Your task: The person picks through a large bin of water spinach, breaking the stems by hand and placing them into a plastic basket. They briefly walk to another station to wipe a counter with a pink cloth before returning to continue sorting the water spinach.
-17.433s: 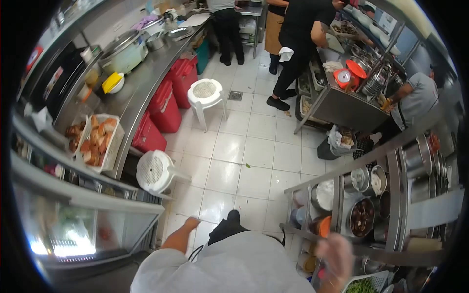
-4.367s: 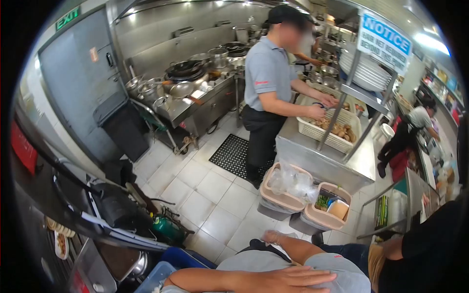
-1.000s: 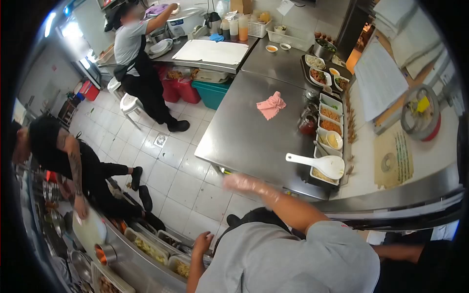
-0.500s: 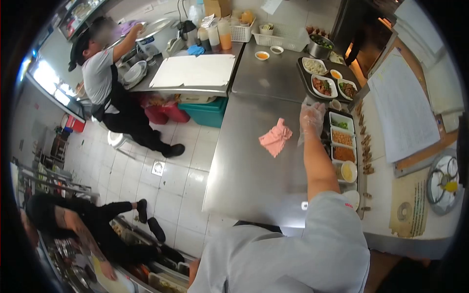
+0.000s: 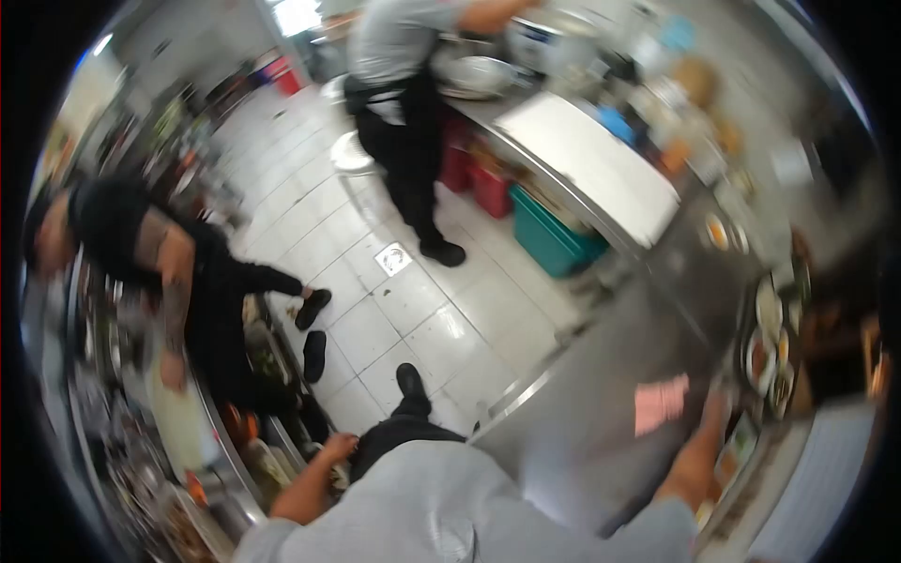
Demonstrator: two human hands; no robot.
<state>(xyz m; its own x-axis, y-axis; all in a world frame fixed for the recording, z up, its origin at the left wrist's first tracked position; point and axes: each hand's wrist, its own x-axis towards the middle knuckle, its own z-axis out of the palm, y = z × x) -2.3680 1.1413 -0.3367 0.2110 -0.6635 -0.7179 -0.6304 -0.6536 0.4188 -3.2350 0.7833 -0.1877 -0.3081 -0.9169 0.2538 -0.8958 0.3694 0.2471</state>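
My right hand (image 5: 719, 392), in a clear glove, is blurred at the right edge of the steel counter (image 5: 601, 357). It is close to the dark tray (image 5: 767, 349) with dishes of food, and its fingers are smeared by motion. A pink cloth (image 5: 661, 404) lies on the counter to its left. Containers of ingredients (image 5: 737, 450) sit beside my right forearm. My left hand (image 5: 341, 448) hangs low by my left side, near my dark-trousered leg. Its fingers look curled, but whether they hold anything is unclear.
A person in black (image 5: 202, 291) works at the left counter, one hand on a pale board (image 5: 178, 413). Another person (image 5: 404, 113) stands by a large pot (image 5: 554, 39). A white board (image 5: 591, 164) lies on a side counter above a teal bin (image 5: 552, 235).
The view has swung left and tilted. My left hand and leg now show, and the counter and tray appear farther right. My right hand remains near the tray.
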